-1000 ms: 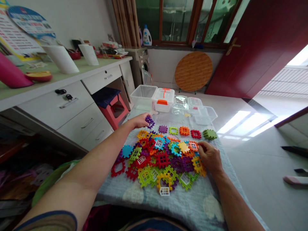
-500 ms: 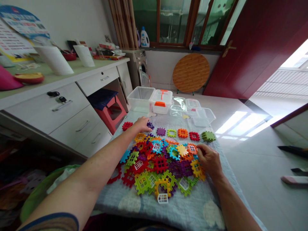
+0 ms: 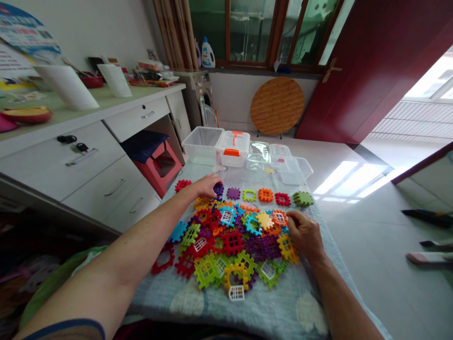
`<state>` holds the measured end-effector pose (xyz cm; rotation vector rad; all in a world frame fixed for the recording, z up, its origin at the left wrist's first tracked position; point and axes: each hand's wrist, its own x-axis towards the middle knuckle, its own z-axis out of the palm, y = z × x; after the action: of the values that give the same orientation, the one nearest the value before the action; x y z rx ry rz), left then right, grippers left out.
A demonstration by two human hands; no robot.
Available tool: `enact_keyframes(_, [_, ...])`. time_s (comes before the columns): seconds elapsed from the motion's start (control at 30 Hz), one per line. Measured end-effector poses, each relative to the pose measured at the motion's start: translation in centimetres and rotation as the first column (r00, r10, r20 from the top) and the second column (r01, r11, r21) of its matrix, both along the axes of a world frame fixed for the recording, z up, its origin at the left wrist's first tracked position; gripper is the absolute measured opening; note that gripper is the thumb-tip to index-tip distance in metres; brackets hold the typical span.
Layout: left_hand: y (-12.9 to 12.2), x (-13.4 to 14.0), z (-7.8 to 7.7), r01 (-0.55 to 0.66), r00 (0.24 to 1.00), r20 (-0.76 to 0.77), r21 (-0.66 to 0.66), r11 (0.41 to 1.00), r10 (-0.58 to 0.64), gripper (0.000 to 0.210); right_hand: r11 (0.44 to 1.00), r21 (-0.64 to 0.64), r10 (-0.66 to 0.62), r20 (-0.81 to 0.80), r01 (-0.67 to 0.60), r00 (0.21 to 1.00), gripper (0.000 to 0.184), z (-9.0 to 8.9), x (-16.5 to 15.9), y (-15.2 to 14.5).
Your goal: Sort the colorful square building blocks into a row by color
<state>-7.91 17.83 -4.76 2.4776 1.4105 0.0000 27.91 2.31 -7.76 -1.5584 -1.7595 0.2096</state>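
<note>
My left hand (image 3: 208,185) is closed at the far left of the pile, fingers curled against a dark purple toothed building block (image 3: 218,190). The fingertips are partly hidden. Beside the pile's right edge, my right hand (image 3: 305,231) is closed with its fingertips pinched, close to an orange block with a white window (image 3: 280,217); whether anything sits in those fingers is hidden. Between my hands spreads a heap of toothed plastic blocks (image 3: 233,242) in red, yellow, green, purple and blue. Behind it runs a row including a purple block (image 3: 233,193) and an orange block (image 3: 265,195).
Clear plastic bins (image 3: 203,144), a lidded box with orange latches (image 3: 233,148) and clear lids (image 3: 296,170) stand at the table's far end. A cabinet (image 3: 102,160) and a pink stool (image 3: 161,165) are left. The cloth-covered table (image 3: 279,307) drops off to tiled floor at right.
The view has shifted slightly. The dark purple block at my left hand sits a little nearer to me, in line with the row. My right hand has stayed beside the pile.
</note>
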Motion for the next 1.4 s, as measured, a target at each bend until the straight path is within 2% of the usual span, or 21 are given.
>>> enact_keyframes(0.4, [0.8,-0.1,-0.2,0.055,0.998,0.001,-0.089,0.994,-0.055,0.053,1.0,0.011,-0.005,-0.001,0.005,1.0,0.022,0.0,0.1,0.0])
enact_keyframes(0.57, [0.4,-0.3,0.6,0.035,0.999,0.007,-0.086,0.996,-0.035,0.063,1.0,0.014,-0.007,-0.005,0.008,1.0,0.022,0.0,0.2,0.0])
enact_keyframes(0.63, [-0.6,-0.6,1.2,0.006,1.0,0.03,-0.033,0.999,-0.005,0.061,1.0,0.016,-0.01,-0.008,0.01,1.0,0.021,0.1,0.2,0.0])
enact_keyframes(0.73, [-3.2,-0.7,1.9,-0.022,0.992,0.127,0.072,0.997,0.013,0.038,1.0,0.014,-0.005,-0.009,0.005,1.0,0.021,0.2,0.1,-0.1])
enact_keyframes(0.8, [-5.2,-0.4,1.9,-0.008,0.981,0.195,0.072,0.997,-0.007,0.027,1.0,0.01,0.003,-0.006,-0.003,1.0,0.022,0.3,0.0,-0.1])
enact_keyframes(0.93, [-8.5,0.6,1.2,0.007,0.981,0.194,0.035,0.999,-0.014,0.039,1.0,0.001,0.001,0.005,-0.001,1.0,0.023,0.4,-0.3,-0.1])
enact_keyframes(1.07, [-9.7,0.9,0.7,0.032,0.986,0.16,0.049,0.998,-0.04,0.044,1.0,-0.002,-0.01,-0.001,0.01,1.0,0.023,0.4,-0.3,-0.2])
enact_keyframes(1.4, [-11.5,0.4,0.4,0.009,0.969,0.245,0.05,0.999,-0.021,0.04,1.0,-0.01,-0.01,0.007,0.01,1.0,0.024,0.4,-0.4,-0.1])
